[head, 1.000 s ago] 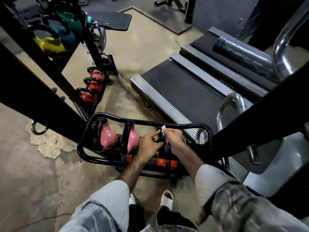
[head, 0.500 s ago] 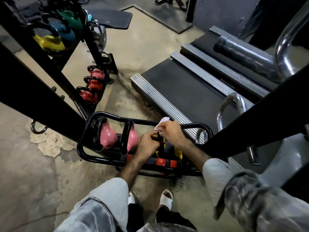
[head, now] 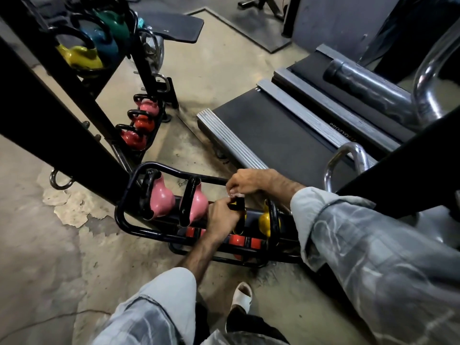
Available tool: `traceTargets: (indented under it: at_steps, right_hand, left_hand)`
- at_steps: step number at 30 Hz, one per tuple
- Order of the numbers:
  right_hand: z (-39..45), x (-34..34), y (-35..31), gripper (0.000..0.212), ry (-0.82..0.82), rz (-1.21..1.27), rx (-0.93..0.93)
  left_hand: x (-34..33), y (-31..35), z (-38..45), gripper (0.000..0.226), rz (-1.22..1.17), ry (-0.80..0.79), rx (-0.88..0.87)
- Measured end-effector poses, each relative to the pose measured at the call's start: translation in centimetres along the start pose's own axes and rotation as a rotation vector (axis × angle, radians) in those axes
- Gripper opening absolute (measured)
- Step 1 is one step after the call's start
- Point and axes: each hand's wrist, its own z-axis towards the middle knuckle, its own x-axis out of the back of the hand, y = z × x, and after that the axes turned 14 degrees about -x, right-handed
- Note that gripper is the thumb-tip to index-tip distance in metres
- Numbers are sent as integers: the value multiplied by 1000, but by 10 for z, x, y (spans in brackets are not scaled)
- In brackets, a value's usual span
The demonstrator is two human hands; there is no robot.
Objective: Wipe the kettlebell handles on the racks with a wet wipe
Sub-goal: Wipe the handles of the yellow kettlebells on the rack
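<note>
Cracked concrete floor (head: 49, 245) under the low rack (head: 122, 215). Your left hand (head: 221, 220) gripped the black handle (head: 237, 207) of a mostly hidden yellow kettlebell (head: 245, 217); your right hand (head: 249, 181) pinched the wet wipe (head: 235, 194) onto its top. Risk: kettlebell rolling on the rail if that bracing grip slackened; wipe slipping from so small a pinch.

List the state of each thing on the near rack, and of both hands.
Left hand: closed on a black kettlebell handle.
Right hand: pinching the wipe against that handle.
Pink kettlebells: racked, untouched.
Yellow kettlebell: racked, untouched.
Rack: standing on the floor.
</note>
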Motion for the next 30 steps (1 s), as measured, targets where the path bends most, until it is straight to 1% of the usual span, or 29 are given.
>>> traceTargets:
  at_steps: [3,5,8,10,11,12,15,16,17,18,19,20,21,22,24,25,26,28,29,30]
  right_hand:
    - [3,-9,1,20,70,75,-5]
    - [4,-13,-2,19,93,56,-4]
    - [0,-14,-7,16,65,-17,-6]
    - [-7,-17,-8,17,122,52,-69]
    - [-13,-20,-10,18,193,154,-137]
    - [-15,-28,-11,18,271,308,-239]
    - [-24,-57,-29,18,480,869,-600]
    - [-21,-65,-35,22,505,1061,-718]
    - [-23,-68,-42,29,490,1231,-854]
    - [-18,-73,-44,33,444,1357,-971]
    - [-16,-74,-46,32,371,1434,-1060]
    - [-15,-74,-47,29,305,1505,-1099]
    - [-11,-72,-46,26,248,1608,-1094]
    - [-5,-71,-43,25,232,1745,-1063]
    - [8,-78,-36,30,227,2018,-977]
    - [6,-77,-37,33,239,2096,-958]
    - [-2,-71,-44,35,228,2125,-926]
    - [-18,-61,-54,30,171,2085,-892]
    - [-28,-57,-59,25,195,1994,-932]
    - [-37,-56,-61,20,275,1801,-1019]
  left_hand:
    - [2,0,0,29,39,6,12]
    - [3,-1,3,27,63,11,23]
    - [1,-2,3,30,74,12,30]
    - [-1,-3,3,33,79,20,30]
    - [0,-4,3,33,79,23,28]
    - [1,-4,3,34,74,21,20]
    - [3,-2,2,38,52,4,-12]
    - [3,-1,2,35,48,-1,-17]
    - [3,-2,1,31,47,-6,-16]
    - [3,-1,1,29,46,-6,-18]
    - [4,-1,1,29,41,-8,-18]
    - [3,-2,1,30,33,-15,-20]
    - [3,-3,1,31,23,-17,-23]
    - [4,-3,1,31,15,-19,-22]
    - [4,-4,1,27,5,-30,-31]
    - [4,-6,1,26,4,-40,-39]
    - [5,-5,1,24,1,-45,-45]
    - [6,-4,1,23,-12,-56,-39]
    - [6,-5,1,22,-24,-53,-30]
    - [6,-5,0,22,-24,-58,-22]
